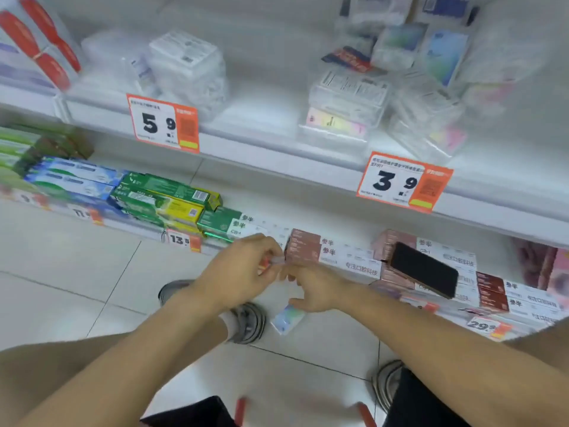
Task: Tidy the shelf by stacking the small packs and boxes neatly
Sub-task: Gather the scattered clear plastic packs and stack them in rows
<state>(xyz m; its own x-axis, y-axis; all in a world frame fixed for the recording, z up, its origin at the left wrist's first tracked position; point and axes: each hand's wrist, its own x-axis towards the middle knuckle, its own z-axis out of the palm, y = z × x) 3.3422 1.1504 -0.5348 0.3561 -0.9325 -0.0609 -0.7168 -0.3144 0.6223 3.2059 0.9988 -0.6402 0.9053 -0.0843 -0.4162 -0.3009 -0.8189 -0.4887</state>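
Left hand [243, 266] pinches a small clear pack [275, 262], right hand [314, 291] grips an iridescent pack [288, 318] — centre frame; upper-right shelf packs [400, 72] still jumbled, mostly undone.

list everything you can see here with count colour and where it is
clear packs: several, transparent with white labels, stacked on upper shelf right
white packs: a few, upper shelf centre-left
price tags: two large orange-and-white ones, on upper shelf edge; smaller ones on the lower edge
toothpaste boxes: many, green, yellow and blue, lower shelf left
pink-brown boxes: several, lower shelf centre and right
phone: one, black, lying on the boxes at right
small pack: one, pale blue and white, under the right hand
shoes: two, grey, on white tiled floor
left hand: pinches a small clear item, blurred
right hand: fingers curled over the small pack
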